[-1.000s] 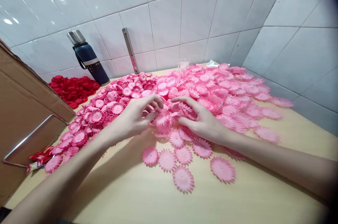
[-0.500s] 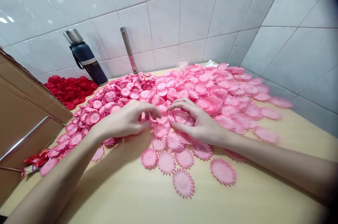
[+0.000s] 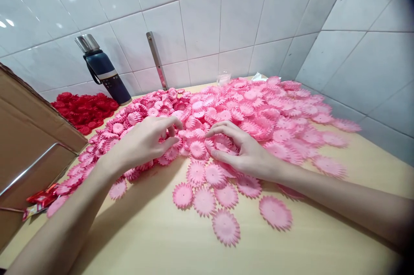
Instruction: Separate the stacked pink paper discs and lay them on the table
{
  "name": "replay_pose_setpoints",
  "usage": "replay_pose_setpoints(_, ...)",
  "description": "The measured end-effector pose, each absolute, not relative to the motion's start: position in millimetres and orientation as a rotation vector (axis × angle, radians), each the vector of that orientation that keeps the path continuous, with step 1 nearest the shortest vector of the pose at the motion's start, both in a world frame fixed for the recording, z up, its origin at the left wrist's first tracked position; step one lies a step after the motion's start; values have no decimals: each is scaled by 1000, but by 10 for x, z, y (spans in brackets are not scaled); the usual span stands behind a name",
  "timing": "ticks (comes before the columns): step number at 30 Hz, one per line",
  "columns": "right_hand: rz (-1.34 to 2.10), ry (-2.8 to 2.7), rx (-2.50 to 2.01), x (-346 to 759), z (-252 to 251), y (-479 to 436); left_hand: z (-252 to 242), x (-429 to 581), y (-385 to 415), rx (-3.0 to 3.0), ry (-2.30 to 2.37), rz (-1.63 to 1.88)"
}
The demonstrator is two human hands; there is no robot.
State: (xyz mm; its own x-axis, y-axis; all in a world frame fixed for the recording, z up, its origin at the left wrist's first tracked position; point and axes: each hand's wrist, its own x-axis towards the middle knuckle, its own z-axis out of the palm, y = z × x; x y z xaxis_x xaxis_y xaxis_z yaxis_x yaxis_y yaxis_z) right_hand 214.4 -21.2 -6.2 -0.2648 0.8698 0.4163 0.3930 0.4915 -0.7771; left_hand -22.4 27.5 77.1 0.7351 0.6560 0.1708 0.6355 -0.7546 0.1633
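Note:
My left hand (image 3: 147,141) is over the left side of a heap of pink jagged-edged discs (image 3: 246,106), its fingers curled and its thumb apart, with nothing visible between them. My right hand (image 3: 236,147) hovers at or rests on the heap's front, fingers bent and thumb spread; discs show in the gap under its fingers. Whether its fingertips touch them I cannot tell. Between the hands lies a small round pink disc (image 3: 197,149) with a curled, layered edge. Flat pale pink discs (image 3: 226,227) are scattered in front of the right hand.
A pile of red pieces (image 3: 84,111) sits at the back left by a dark blue flask (image 3: 108,74). A cardboard box (image 3: 35,124) and a red wrapper (image 3: 42,198) are at the left. A metal strip (image 3: 156,59) leans on the tiled wall. A clear cup (image 3: 224,78) stands behind the heap.
My left hand has drawn back to the left and slightly up, away from the right hand, uncovering the small disc between them. The right hand has hardly moved.

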Motion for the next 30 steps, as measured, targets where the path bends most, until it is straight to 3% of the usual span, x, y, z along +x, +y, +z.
replay_pose_setpoints(9,680,-1878,-1043,2158,-89,-225,642,-315,404,3019,1235,24)
replay_pose_setpoints(15,678,-1887,-1051,2148,-94,-200,768,-223,283,2791,1102,524)
replay_pose_setpoints(18,669,-1891,-1052,2148,-100,-192,778,-234,249,2626,955,427)
replay_pose_setpoints(25,655,-1885,-1038,2143,-95,-205,598,-232,306,2875,1106,163)
replay_pose_setpoints(30,656,-1875,-1036,2150,-93,-213,696,-216,289,2829,1145,468)
